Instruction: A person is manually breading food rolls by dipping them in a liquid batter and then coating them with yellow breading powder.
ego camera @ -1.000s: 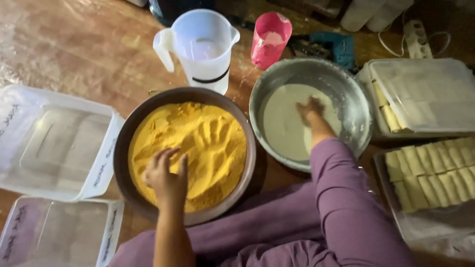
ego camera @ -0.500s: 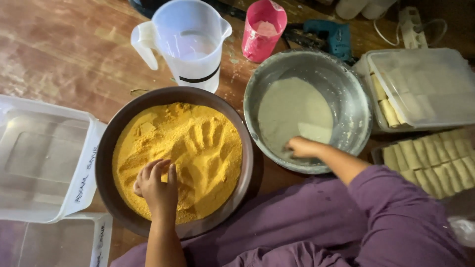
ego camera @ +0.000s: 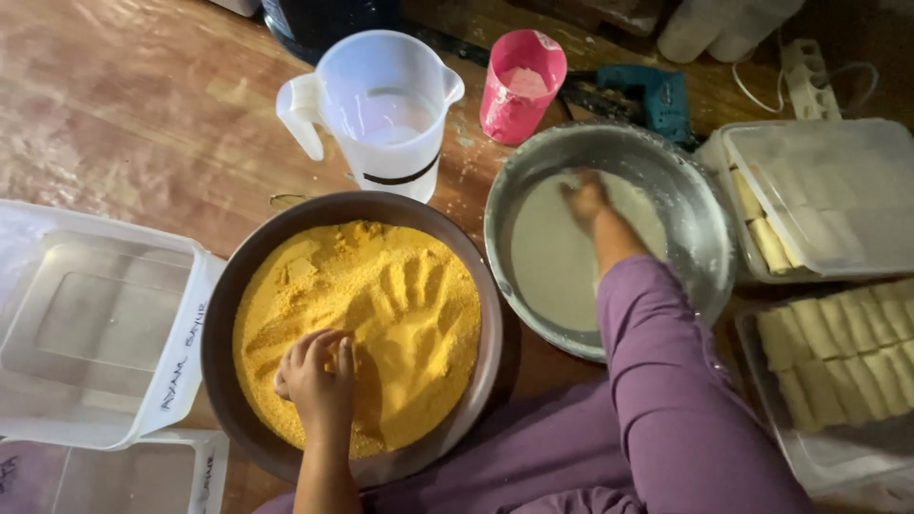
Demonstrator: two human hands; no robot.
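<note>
A brown round bowl holds yellow crumbs with a handprint pressed into them. My left hand rests in the crumbs at the bowl's near side, fingers curled; whether it holds anything I cannot tell. To the right, a metal bowl holds pale batter. My right hand, in a purple sleeve, reaches into the batter at the far side, fingers dipped in it.
A clear measuring jug and a pink cup stand behind the bowls. Clear lidded tubs lie at left. At right, a lidded box and a tray of pale rolls. Wooden floor all around.
My right hand went from the far side of the batter to the near rim and back to the far side. My left hand stayed curled in the crumbs.
</note>
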